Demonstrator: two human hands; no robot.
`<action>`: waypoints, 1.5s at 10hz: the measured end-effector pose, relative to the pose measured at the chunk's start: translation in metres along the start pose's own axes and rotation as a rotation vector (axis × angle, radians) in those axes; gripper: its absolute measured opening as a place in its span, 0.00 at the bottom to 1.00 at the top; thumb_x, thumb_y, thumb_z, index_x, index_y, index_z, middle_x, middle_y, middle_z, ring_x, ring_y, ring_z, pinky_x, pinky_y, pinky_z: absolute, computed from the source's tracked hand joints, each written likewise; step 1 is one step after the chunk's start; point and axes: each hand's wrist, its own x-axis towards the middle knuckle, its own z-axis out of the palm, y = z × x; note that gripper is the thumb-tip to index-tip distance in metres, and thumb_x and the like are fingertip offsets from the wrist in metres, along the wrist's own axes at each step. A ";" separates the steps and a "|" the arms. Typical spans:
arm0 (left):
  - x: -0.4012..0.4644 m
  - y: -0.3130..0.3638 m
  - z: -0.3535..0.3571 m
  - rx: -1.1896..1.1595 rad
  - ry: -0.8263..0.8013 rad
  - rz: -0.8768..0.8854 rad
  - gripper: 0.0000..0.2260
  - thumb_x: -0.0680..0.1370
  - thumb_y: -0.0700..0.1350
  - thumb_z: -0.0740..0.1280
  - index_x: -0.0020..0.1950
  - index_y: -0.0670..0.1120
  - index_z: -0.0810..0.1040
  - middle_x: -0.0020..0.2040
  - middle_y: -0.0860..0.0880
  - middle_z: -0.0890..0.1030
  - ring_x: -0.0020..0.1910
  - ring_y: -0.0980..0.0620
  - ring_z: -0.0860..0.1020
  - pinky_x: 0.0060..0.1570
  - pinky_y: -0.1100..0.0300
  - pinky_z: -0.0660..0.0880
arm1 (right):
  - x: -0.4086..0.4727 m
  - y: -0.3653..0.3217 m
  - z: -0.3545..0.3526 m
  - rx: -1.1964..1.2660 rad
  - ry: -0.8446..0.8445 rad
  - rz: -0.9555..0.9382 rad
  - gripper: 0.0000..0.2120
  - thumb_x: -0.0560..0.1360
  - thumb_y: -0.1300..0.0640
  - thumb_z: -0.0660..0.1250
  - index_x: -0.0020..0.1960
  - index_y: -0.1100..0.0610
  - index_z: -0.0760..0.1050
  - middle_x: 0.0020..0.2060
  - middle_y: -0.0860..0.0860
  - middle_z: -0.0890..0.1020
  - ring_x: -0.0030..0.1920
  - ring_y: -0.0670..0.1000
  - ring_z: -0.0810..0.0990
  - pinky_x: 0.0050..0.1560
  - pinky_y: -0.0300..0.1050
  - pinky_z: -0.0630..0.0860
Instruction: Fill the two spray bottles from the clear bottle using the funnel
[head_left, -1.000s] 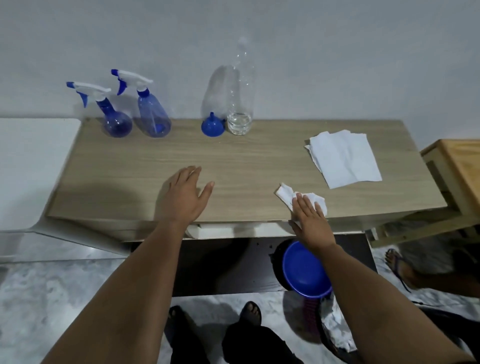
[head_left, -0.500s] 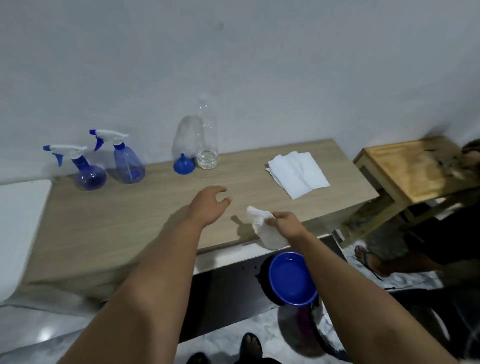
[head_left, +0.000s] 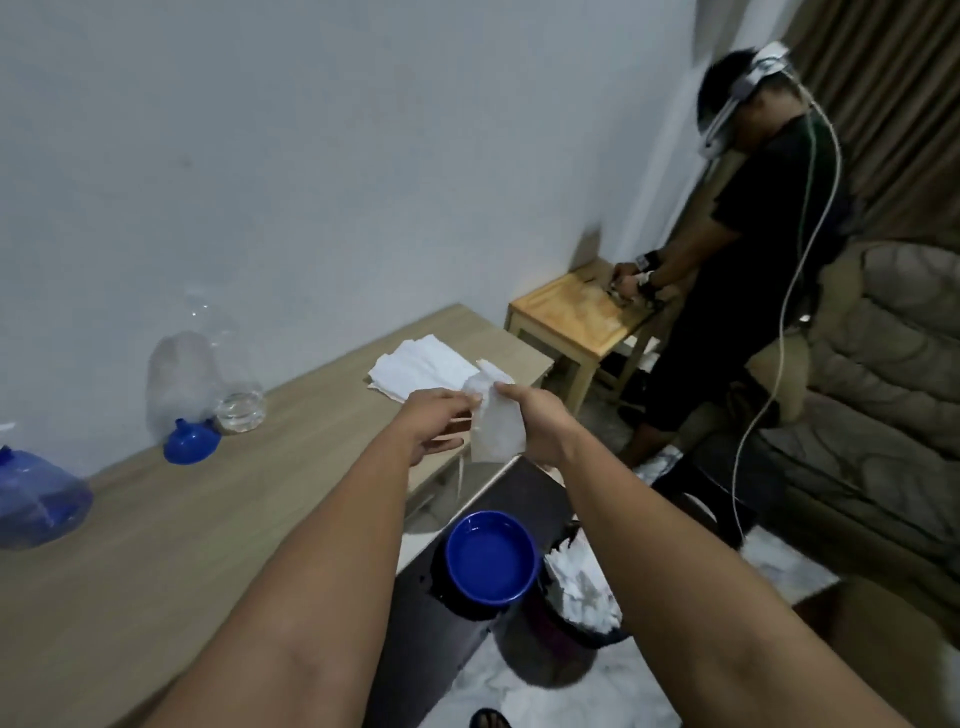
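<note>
Both hands now raised off the bench (head_left: 218, 530) and brought together at frame centre, where half a second ago only the right hand held the tissue and the left hovered apart; view also swung rightward, so one spray bottle is out of sight. Left hand (head_left: 434, 423): fingers curled, pinching the left edge of the crumpled white tissue (head_left: 496, 426). Right hand (head_left: 540, 423): fingers curled round the tissue's right edge. Tissue hangs between them, above the bench's front edge. Clear bottle (head_left: 236, 384): upright at the back of the bench, left of centre, a little liquid in its base. Blue funnel (head_left: 191, 442): inverted, spout up, just beside the clear bottle toward lower left. Blue spray bottle (head_left: 36, 506): at the far left edge, body only, partly cut off. Stack of white paper towels (head_left: 421, 371): flat on the bench behind the hands. Blue bowl (head_left: 491, 558): below the bench, lower centre, beside a dark bin holding white paper (head_left: 582, 584). Second person (head_left: 753, 218): upper right, wearing a head-mounted device, hands at a small wooden stool (head_left: 576, 317).
</note>
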 end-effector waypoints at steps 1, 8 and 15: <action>0.013 0.000 0.041 0.026 -0.028 0.034 0.10 0.75 0.44 0.74 0.56 0.47 0.81 0.49 0.48 0.86 0.49 0.48 0.85 0.53 0.49 0.82 | -0.013 0.003 -0.033 0.026 0.169 -0.074 0.15 0.79 0.57 0.72 0.64 0.61 0.80 0.57 0.61 0.86 0.52 0.61 0.86 0.48 0.52 0.83; 0.234 -0.104 0.281 0.727 -0.311 0.068 0.02 0.72 0.40 0.77 0.43 0.45 0.86 0.41 0.48 0.85 0.43 0.51 0.82 0.44 0.59 0.77 | 0.091 0.121 -0.327 -0.186 0.390 0.305 0.05 0.79 0.60 0.71 0.47 0.62 0.82 0.40 0.55 0.81 0.40 0.53 0.78 0.35 0.40 0.70; 0.317 -0.198 0.325 1.003 -0.318 -0.028 0.20 0.76 0.51 0.71 0.67 0.50 0.76 0.60 0.48 0.81 0.58 0.45 0.79 0.48 0.57 0.74 | 0.201 0.224 -0.352 -0.513 0.426 0.386 0.25 0.81 0.53 0.67 0.76 0.56 0.72 0.69 0.57 0.79 0.69 0.57 0.78 0.68 0.49 0.74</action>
